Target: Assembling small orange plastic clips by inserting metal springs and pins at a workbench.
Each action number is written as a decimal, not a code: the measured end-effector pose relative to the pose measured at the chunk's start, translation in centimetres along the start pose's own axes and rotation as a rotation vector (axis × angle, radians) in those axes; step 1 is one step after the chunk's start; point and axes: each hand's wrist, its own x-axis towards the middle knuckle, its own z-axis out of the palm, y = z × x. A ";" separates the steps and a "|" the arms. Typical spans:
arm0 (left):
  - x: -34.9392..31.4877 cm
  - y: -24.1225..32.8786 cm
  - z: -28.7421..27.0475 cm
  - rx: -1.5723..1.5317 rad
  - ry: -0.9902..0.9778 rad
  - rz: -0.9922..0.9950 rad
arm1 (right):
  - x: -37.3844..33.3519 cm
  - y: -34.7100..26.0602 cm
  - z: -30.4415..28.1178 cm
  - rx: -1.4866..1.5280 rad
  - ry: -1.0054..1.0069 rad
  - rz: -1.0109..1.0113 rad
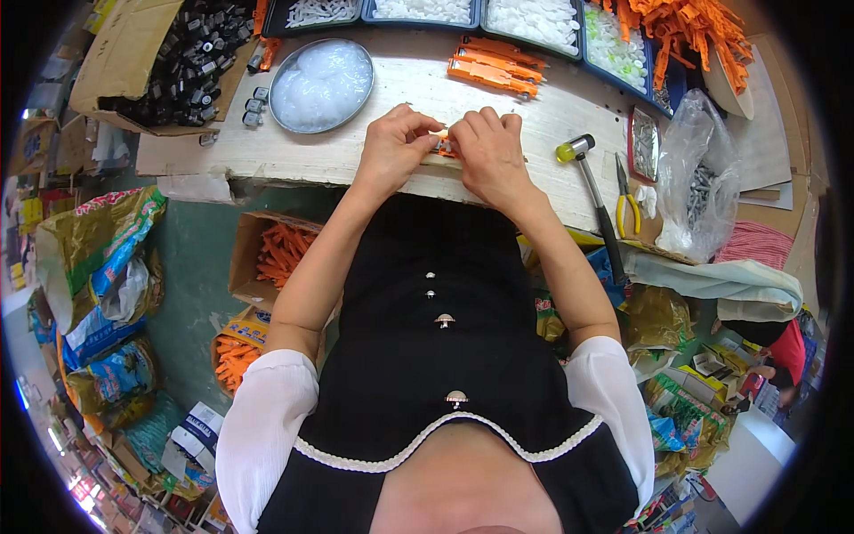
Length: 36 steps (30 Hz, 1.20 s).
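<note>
Mid-frame at the desk (267,160) edge, my left hand (391,147) pinches a small orange plastic part (443,147), steadying it; my right hand (489,156) closes on its other end, rubber mallet (578,151) lying just right.

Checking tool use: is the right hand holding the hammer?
No: the hammer lies on the table, apart from the right hand.
</note>
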 end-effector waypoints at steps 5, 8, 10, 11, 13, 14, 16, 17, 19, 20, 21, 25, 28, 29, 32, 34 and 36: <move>0.8 0.1 -0.1 0.174 -0.083 0.025 | 0.4 0.2 -0.5 -0.003 -0.037 -0.039; 1.9 0.7 -0.1 0.413 -0.159 0.108 | 0.4 0.9 -0.8 0.129 0.010 -0.019; 2.7 1.6 -0.1 0.527 -0.200 0.125 | 0.4 1.9 -1.2 0.211 0.075 0.010; 3.1 2.2 -0.2 0.558 -0.281 0.071 | 0.3 2.6 -1.5 0.322 0.125 0.054; 3.8 2.7 -0.4 0.592 -0.364 0.020 | 0.2 3.5 -2.8 0.504 0.170 0.156; 4.1 2.7 -0.7 0.548 -0.424 0.018 | -0.1 3.8 -3.5 0.503 0.176 0.159; 5.2 3.1 -1.2 0.508 -0.487 0.028 | -1.0 4.6 -5.0 0.624 0.230 0.276; 6.2 3.6 -1.5 0.420 -0.526 -0.069 | -1.7 5.2 -5.3 0.618 0.248 0.296; 8.4 4.4 -1.1 0.324 -0.495 -0.042 | -3.0 6.2 -5.5 0.603 0.254 0.340; 9.7 4.7 -0.6 0.343 -0.406 0.039 | -3.5 6.5 -5.4 0.597 0.246 0.377; 11.4 4.6 0.4 0.412 -0.292 0.206 | -3.9 6.6 -5.4 0.596 0.229 0.399; 17.2 5.6 4.6 0.742 0.035 0.546 | -4.3 6.8 -5.1 0.529 0.228 0.370; 19.9 5.3 6.3 0.945 -0.129 0.481 | -4.5 7.1 -5.2 0.540 0.226 0.383; 20.7 5.0 7.0 0.972 -0.149 0.468 | -4.5 7.1 -5.1 0.538 0.228 0.387; 21.8 4.7 7.3 0.945 -0.152 0.483 | -4.8 7.3 -4.9 0.553 0.205 0.403; 22.8 4.3 6.9 0.884 -0.145 0.495 | -4.9 7.5 -4.9 0.520 0.219 0.394; 23.0 3.8 5.9 0.825 -0.130 0.509 | -4.8 7.2 -5.0 0.548 0.223 0.399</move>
